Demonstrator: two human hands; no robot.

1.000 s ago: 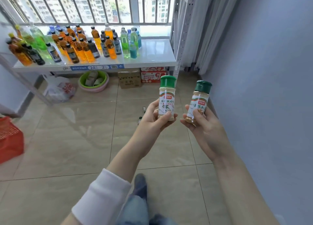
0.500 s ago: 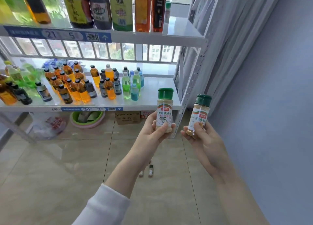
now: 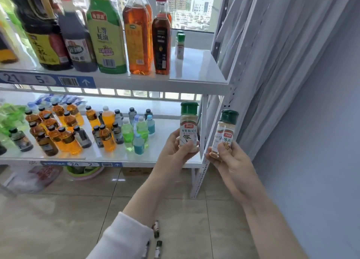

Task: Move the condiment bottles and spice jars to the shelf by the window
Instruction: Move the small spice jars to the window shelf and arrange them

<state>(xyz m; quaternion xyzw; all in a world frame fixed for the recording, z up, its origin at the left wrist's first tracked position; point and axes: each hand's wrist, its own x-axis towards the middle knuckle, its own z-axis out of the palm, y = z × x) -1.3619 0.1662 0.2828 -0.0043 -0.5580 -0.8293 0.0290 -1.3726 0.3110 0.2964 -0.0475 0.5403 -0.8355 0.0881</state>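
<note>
My left hand (image 3: 175,153) grips a spice jar (image 3: 188,125) with a green cap and pale powder, held upright in front of the lower shelf's right end. A second green-capped spice jar (image 3: 224,132) with tan powder is pinched in my right hand (image 3: 229,159), just right of the shelf post. The upper shelf (image 3: 194,79) by the window carries large condiment bottles (image 3: 105,34) on its left and two small green-capped spice jars (image 3: 180,44) at the back. Its right part is bare white surface.
The lower shelf (image 3: 171,159) holds several small drink bottles (image 3: 74,130). The white perforated shelf post (image 3: 202,173) stands between my hands. Grey curtains (image 3: 282,54) and a blue wall (image 3: 321,161) lie to the right. Small vials (image 3: 156,237) lie on the tiled floor; a basin and boxes sit under the shelf.
The view has risen and closed in on the shelving, bringing the upper shelf with its big bottles near. Both hands still hold their jars, now higher against the lower shelf's right end.
</note>
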